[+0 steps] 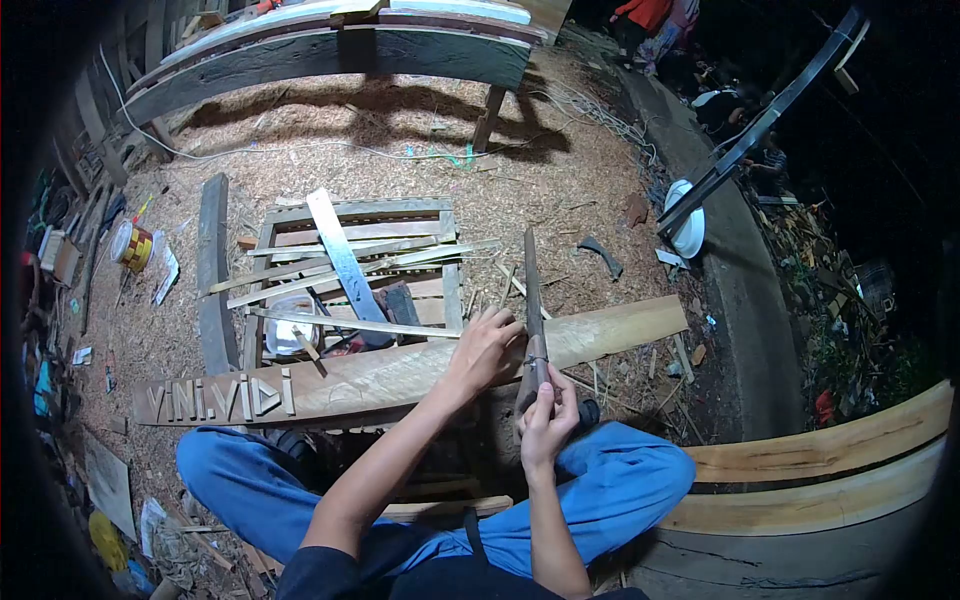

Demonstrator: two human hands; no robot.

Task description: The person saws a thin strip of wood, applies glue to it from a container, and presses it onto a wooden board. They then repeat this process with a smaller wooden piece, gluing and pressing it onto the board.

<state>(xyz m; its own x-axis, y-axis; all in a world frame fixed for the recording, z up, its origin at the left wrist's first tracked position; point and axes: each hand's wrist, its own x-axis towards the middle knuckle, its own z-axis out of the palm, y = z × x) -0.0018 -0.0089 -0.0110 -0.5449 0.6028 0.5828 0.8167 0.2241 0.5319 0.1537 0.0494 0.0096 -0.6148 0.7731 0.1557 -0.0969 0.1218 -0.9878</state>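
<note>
A long wooden board point(370, 380) lies across in front of my knees, with raised wooden letters reading "VINI.VIDI" point(220, 396) at its left part. My right hand point(547, 418) is wrapped round the handle end of a long, narrow dark blade point(533, 280), which points away from me across the board. On the board just left of the blade rests my left hand point(487, 347), its fingers bent; whether they hold a small piece is hidden.
Beyond the board a slatted frame point(450, 280) carries thin strips, a metal straightedge point(342, 255) and a white container point(292, 325). A bench point(330, 60) stands farther back. Planks point(820, 450) lie at right. People point(730, 105) are at upper right.
</note>
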